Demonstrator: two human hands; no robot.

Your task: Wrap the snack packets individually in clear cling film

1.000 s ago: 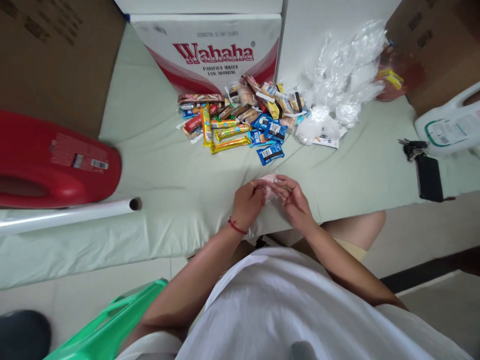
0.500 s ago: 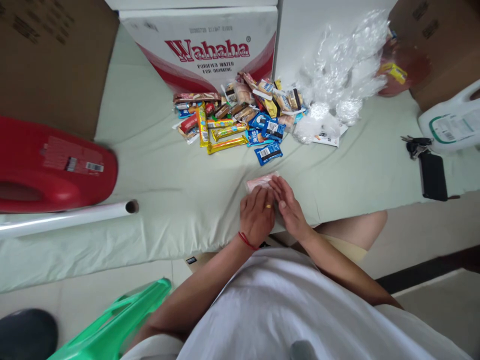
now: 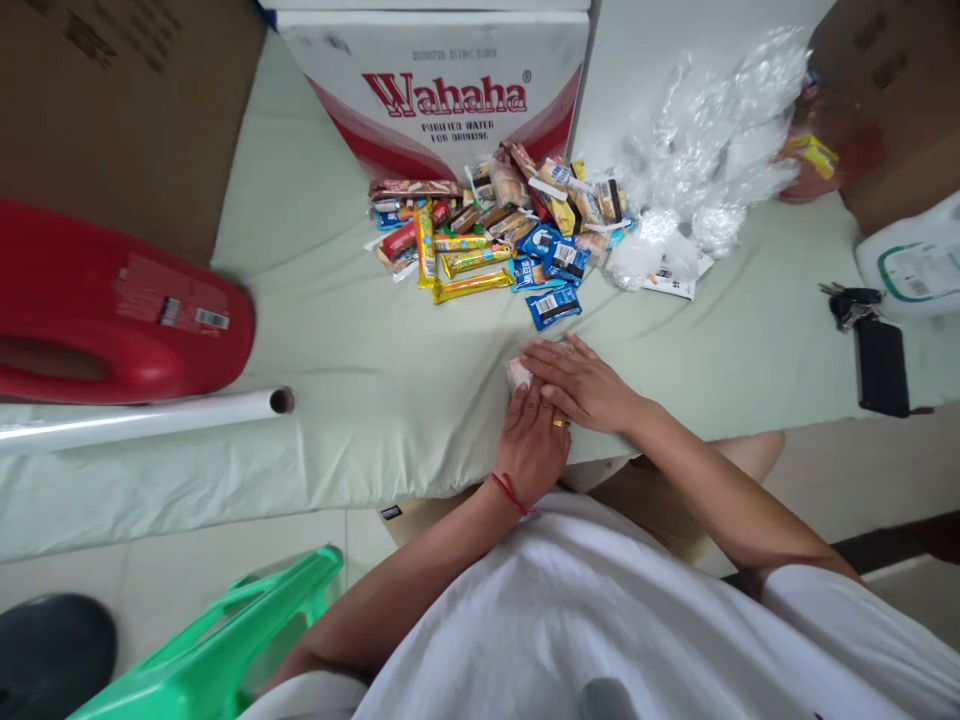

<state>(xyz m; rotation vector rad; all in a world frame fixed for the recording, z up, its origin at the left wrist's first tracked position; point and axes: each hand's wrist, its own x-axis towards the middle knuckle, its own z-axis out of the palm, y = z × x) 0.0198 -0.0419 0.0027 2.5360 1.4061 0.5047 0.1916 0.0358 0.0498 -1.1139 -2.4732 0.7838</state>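
Observation:
Under my two hands lies a small pink-and-white packet in clear wrap (image 3: 517,373), on the cloth near the table's front edge. Most of it is covered, and I cannot tell what it contains. My left hand (image 3: 534,440), with a ring and a red cord at the wrist, presses it with outstretched fingers. Flat across the packet's top rests my right hand (image 3: 585,385), its fingers stretched to the left and touching the left fingertips. Just beyond them is a blue snack packet (image 3: 555,306), in front of a heap of wrapped snacks (image 3: 495,225).
A Wahaha water carton (image 3: 450,90) stands behind the heap, with crumpled clear plastic (image 3: 697,170) to its right. On the left are a red jug (image 3: 150,320) and a white roll (image 3: 150,422). Keys (image 3: 851,303) and a black case (image 3: 881,367) lie right. A green stool (image 3: 225,640) is below.
My right hand has swung left from the packet's right side and now lies across its top, hiding more of it. My left hand stays on the packet. The whole view has shifted slightly.

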